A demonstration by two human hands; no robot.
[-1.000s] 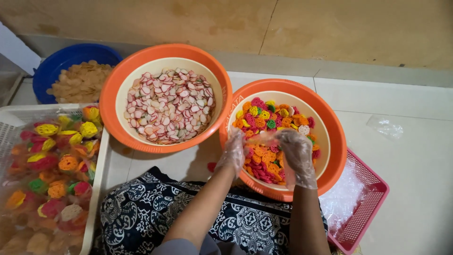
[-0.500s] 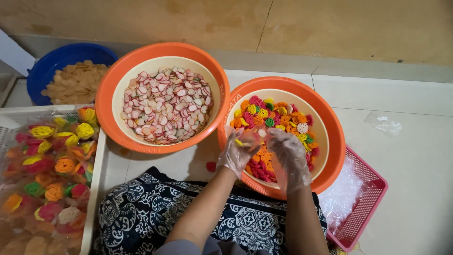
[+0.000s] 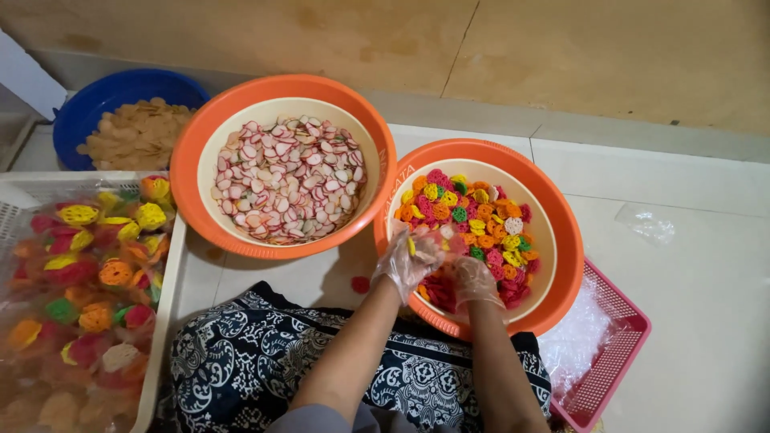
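Both hands wear thin clear plastic gloves and work over the near rim of an orange bowl [image 3: 561,265] filled with colourful flower-shaped crackers [image 3: 481,216]. My left hand [image 3: 411,261] is cupped around a small bunch of these crackers, yellow and pink ones showing through the glove. My right hand [image 3: 475,281] sits right beside it, fingers curled down into the red crackers at the bowl's near side; whether it grips any is hidden. The two hands touch.
A second orange bowl [image 3: 192,152] holds pink-edged white crackers. A blue bowl [image 3: 88,104] of tan crackers stands at the back left. A white crate [image 3: 164,321] holds bagged colourful crackers. A pink basket [image 3: 618,353] with clear plastic bags lies at right. One red cracker [image 3: 360,284] lies on the tiled floor.
Both hands have pulled back from the middle of the bowl to its near rim and come together. The left hand has gathered crackers.
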